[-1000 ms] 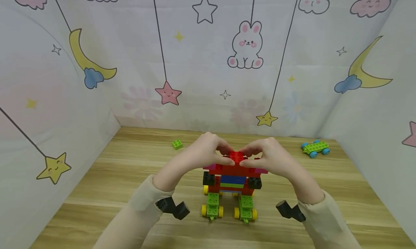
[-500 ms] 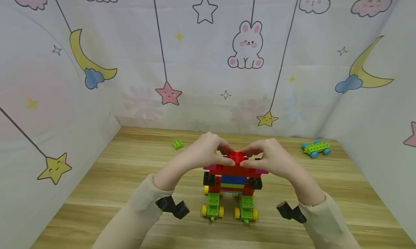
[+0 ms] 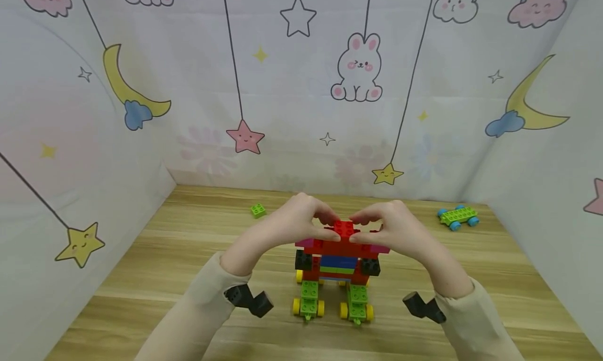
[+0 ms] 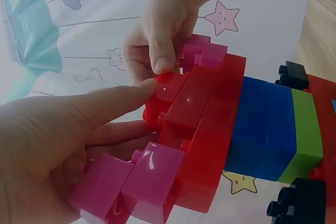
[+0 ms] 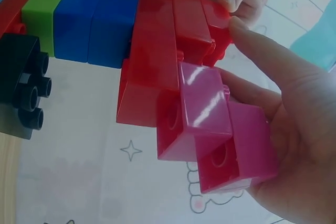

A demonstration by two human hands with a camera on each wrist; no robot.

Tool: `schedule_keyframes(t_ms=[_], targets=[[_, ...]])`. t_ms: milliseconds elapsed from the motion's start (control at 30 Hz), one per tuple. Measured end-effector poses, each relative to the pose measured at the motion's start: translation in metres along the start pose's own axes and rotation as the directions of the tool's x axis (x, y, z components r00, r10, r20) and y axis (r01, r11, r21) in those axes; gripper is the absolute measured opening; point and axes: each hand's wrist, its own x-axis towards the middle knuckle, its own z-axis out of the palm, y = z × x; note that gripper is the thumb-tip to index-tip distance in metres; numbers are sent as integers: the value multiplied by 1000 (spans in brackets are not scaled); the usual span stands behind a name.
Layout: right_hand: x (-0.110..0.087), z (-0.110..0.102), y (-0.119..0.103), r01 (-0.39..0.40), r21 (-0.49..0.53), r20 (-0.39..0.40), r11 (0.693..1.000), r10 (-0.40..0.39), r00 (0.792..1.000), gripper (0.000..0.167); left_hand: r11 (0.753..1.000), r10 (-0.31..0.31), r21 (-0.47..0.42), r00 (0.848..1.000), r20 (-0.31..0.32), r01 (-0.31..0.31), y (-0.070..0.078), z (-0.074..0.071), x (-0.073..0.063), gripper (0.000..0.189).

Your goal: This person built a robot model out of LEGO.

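A toy figure of stacked building bricks stands at mid-table. Its top red brick (image 3: 344, 228) is pinched from both sides, by my left hand (image 3: 301, 220) and my right hand (image 3: 394, 225), thumbs at the near face and fingers behind. Below it lie wider red bricks (image 4: 218, 129), then blue bricks (image 3: 338, 261) and a lime layer (image 4: 304, 135). Pink bricks (image 4: 155, 174) step out at both ends under the palms. Black bricks (image 3: 370, 266) stick out at the sides. Two lime wheeled bases (image 3: 309, 297) with yellow wheels (image 3: 369, 313) carry the figure. Far fingertips are partly hidden.
A small lime brick (image 3: 258, 210) lies at the back left of the wooden table (image 3: 188, 277). At the back right stands a lime wheeled base (image 3: 458, 215) with blue wheels. Printed cloth walls (image 3: 292, 104) enclose the table at the back and sides.
My right hand has shifted very slightly to the right at the top red brick. The left hand and the brick figure stay in place.
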Motion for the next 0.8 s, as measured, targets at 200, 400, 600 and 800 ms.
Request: schedule_keyframes(t_ms=[200,400,600,800], targets=[[-2,1,4,67,6,-29,998,-67,997,29,997,44,59,999,-28,-42,-2,2,-2,35],[-2,3,5,92,-1,-43,996,-92,995,29,995,91,63,986,-137,-83,-10,-3,-7,36],[-3,4,6,83,4,-42,997,-83,996,28,990,142,63,944,-297,-129,-30,-12,-11,34],[-4,6,6,86,0,-65,996,-86,994,26,992,120,22,890,-441,-123,-59,-18,-10,31]])
